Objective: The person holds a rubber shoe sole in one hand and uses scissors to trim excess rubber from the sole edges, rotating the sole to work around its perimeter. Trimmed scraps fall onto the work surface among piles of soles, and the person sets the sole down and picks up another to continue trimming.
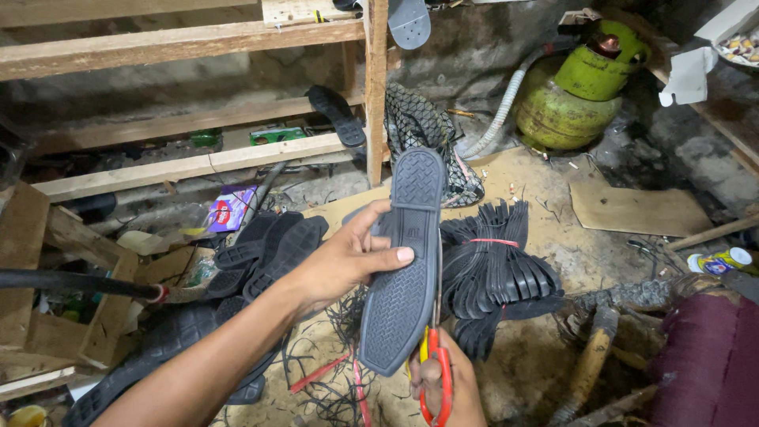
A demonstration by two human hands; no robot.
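My left hand [341, 259] grips a dark grey rubber shoe sole [405, 261] by its left edge, holding it upright with the textured tread facing me. My right hand [447, 387] sits at the bottom of the view, closed on scissors with red and yellow handles [436, 372]. The scissor blades run up along the sole's right edge. Thin black rubber trimmings [328, 379] lie on the ground under both hands.
A bundle of black soles tied with a red band [494, 265] lies to the right. More loose soles [273, 249] pile on the left. A green gas cylinder [577, 91] with hose stands behind, wooden shelving [190, 162] at left, cardboard [636, 209] on the floor.
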